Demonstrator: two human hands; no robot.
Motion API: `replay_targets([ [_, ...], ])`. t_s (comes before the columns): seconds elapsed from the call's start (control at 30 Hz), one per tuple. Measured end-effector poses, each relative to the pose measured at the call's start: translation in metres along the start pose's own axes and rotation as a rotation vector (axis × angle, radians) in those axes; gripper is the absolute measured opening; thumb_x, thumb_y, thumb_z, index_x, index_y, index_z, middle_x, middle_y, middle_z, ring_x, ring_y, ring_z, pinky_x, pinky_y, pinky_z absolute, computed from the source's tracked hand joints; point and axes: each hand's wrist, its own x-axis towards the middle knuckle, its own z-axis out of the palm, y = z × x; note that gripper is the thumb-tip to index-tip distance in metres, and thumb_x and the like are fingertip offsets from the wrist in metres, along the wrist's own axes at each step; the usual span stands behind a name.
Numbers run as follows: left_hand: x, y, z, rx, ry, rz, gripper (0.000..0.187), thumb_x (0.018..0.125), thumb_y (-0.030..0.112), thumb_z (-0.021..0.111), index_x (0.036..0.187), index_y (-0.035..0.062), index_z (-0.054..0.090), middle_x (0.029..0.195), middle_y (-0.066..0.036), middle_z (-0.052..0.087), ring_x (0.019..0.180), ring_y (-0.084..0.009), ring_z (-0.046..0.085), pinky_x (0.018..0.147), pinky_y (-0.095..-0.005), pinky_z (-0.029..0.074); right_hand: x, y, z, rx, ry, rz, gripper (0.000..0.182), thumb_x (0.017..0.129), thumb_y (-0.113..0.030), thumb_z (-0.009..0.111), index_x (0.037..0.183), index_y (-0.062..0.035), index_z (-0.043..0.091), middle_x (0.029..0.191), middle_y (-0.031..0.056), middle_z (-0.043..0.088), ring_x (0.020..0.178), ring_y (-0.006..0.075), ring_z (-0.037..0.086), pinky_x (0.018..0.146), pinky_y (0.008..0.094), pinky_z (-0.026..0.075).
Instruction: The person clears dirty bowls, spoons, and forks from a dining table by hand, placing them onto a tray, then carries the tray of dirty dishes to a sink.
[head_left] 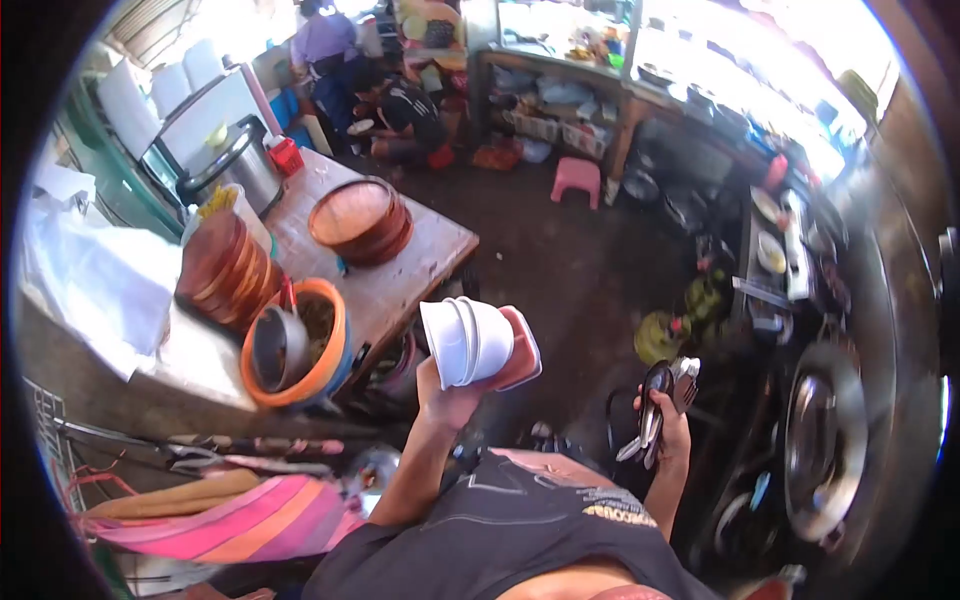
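My left hand (446, 402) is closed around a nested stack of white bowls (462, 342), tipped on its side in front of my chest. A pinkish-brown dish (520, 352) with a pale rim sits against the stack's right end. How my fingers reach around the far side is hidden. Over to the right, my right hand (672, 428) grips a bunch of metal spoons and forks (655, 400). Fork tines and spoon bowls point upward, while handles stick out below the fingers. Both hands are apart from the table.
At left, a table (430, 235) holds stacked brown plates (362, 222), an orange basin (335, 300) and a metal pot (240, 172). A large wok (825, 440) is at right. A pink stool (577, 180) stands ahead. Two people are farther back, one crouching (405, 115).
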Motion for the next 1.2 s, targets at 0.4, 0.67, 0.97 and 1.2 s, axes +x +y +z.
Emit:
replay_targets([
  [0.4, 0.274, 0.011, 0.010, -0.118, 0.189, 0.171, 0.043, 0.082, 0.029, 0.051, 0.116, 0.0043, 0.053, 0.114, -0.009, 0.057, 0.107, -0.0216, 0.054, 0.093, -0.0401, 0.041, 0.311, -0.126, 0.123, -0.117, -0.304, 0.064, 0.014, 0.082, -0.009, 0.055, 0.094, -0.0015, 0.056, 0.077, 0.0096, 0.061, 0.069, 0.0165, 0.059, 0.062, 0.0260, 0.045],
  [0.67, 0.519, 0.048, -0.007, -0.062, 0.112, 0.196, 0.039, 0.083, 0.027, 0.055, 0.113, 0.0025, 0.054, 0.109, -0.008, 0.059, 0.103, -0.0201, 0.055, 0.091, -0.0401, 0.042, 0.507, -0.160, 0.174, -0.110, -0.209, 0.041, 0.024, 0.080, -0.016, 0.061, 0.095, 0.0024, 0.057, 0.075, 0.0081, 0.061, 0.069, 0.0146, 0.059, 0.061, 0.0231, 0.044],
  [0.97, 0.779, 0.072, 0.018, -0.005, -0.002, 0.198, 0.041, 0.078, 0.020, 0.062, 0.112, 0.0001, 0.054, 0.109, -0.008, 0.058, 0.103, -0.0200, 0.054, 0.090, -0.0395, 0.041, 0.704, -0.217, 0.176, 0.003, 0.055, -0.006, 0.025, 0.079, -0.018, 0.062, 0.095, 0.0016, 0.059, 0.074, 0.0086, 0.064, 0.061, 0.0135, 0.059, 0.049, 0.0202, 0.043],
  [1.2, 1.002, 0.090, 0.092, 0.046, -0.094, 0.155, 0.039, 0.090, 0.029, 0.044, 0.121, 0.0057, 0.050, 0.121, -0.011, 0.053, 0.114, -0.0276, 0.049, 0.099, -0.0487, 0.037, 0.896, -0.308, 0.218, -0.112, -0.068, 0.068, 0.018, 0.080, -0.016, 0.059, 0.094, -0.0033, 0.059, 0.070, 0.0102, 0.064, 0.052, 0.0140, 0.057, 0.047, 0.0247, 0.044],
])
